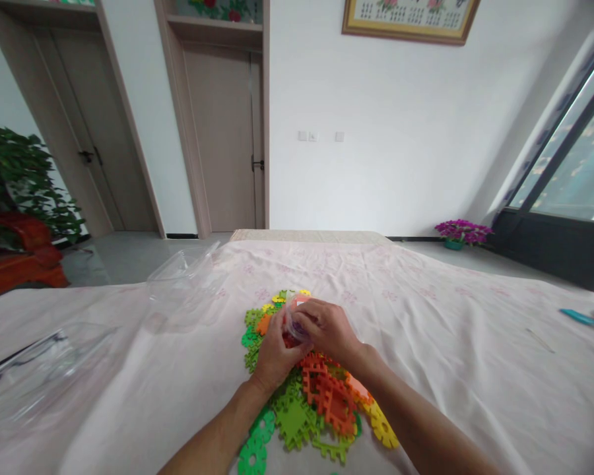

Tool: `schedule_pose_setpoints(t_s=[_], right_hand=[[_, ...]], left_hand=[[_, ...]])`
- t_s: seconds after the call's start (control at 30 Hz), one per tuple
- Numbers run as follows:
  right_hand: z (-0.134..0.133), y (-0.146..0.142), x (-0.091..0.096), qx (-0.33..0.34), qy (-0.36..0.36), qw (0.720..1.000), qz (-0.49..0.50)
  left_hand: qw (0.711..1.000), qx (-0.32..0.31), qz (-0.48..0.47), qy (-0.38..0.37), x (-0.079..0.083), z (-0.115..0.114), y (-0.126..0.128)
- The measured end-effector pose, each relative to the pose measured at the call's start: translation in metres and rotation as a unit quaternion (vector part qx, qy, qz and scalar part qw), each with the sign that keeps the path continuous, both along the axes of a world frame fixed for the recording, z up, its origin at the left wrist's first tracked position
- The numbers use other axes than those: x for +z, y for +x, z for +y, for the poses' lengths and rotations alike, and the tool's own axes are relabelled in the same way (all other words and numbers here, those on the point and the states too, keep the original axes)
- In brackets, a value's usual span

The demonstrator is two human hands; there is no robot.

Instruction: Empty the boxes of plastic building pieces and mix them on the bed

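Observation:
Both my hands are together over a heap of colourful plastic building pieces. Between them is a small clear plastic container [297,324], its contents and exact shape mostly covered by my fingers. My left hand [276,353] grips its near left side, and my right hand [327,328] curls over it from the right. Orange-red toothed pieces [330,392] lie just below my hands. Light green square pieces [293,419] and darker green round pieces [252,456] spread toward the front left. A yellow notched disc [383,427] lies by my right forearm.
A clear plastic box [178,280] stands on the pale bedspread [406,369] at left, with another clear plastic tray [54,363] nearer me. A blue object [578,316] lies far right. Beyond are doors, a potted purple plant [462,231] and a wooden chair [24,244].

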State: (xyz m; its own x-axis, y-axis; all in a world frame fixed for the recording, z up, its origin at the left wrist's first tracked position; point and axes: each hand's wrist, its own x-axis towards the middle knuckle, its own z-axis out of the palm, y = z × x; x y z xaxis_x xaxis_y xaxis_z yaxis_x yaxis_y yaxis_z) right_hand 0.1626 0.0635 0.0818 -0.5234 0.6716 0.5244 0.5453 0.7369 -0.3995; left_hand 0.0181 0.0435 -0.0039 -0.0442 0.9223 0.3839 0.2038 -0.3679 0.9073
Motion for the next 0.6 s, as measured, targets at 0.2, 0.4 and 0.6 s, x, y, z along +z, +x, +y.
schedule_pose_setpoints(t_s=[0.2, 0.4, 0.6], right_hand=[[-0.001, 0.004, 0.000, -0.023, -0.013, 0.999, 0.045], [-0.023, -0.004, 0.008, -0.118, 0.051, 0.984, -0.127], [-0.022, -0.008, 0.004, -0.162, 0.105, 0.944, -0.269]], left_hand=[[0.999, 0.009, 0.041, 0.002, -0.002, 0.002, 0.001], [0.995, 0.023, 0.088, 0.049, -0.001, 0.001, 0.000], [0.998, -0.009, 0.066, 0.011, 0.001, -0.002, 0.002]])
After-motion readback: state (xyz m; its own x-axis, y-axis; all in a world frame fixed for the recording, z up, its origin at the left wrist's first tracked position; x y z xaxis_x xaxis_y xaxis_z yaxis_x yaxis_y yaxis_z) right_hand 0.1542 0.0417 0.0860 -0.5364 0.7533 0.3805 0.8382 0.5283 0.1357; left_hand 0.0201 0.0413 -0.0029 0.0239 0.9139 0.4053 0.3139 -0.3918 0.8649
